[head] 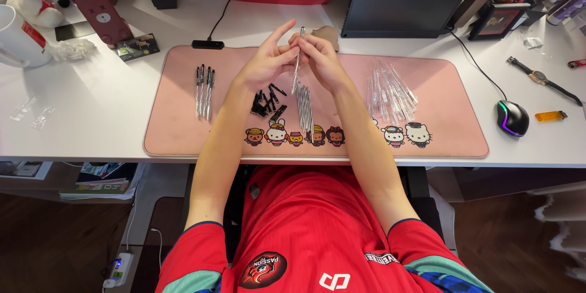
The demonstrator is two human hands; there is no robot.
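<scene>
Gripping one thin pen refill [298, 61] between both sets of fingertips: left hand [264, 64] and right hand [321, 61], closed on its upper half. Below the fingers: refill pile [304, 110], black caps [267, 102]. Leftward: assembled pens [204, 90]. Rightward: clear barrels [389, 93].

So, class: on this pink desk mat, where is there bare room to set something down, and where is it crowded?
Free: the mat's left edge beside the finished pens, the strip between those pens and the left hand, and the right end past the clear tubes. Crowded: the middle, with black caps and refills under both hands, the right hand included.
</scene>
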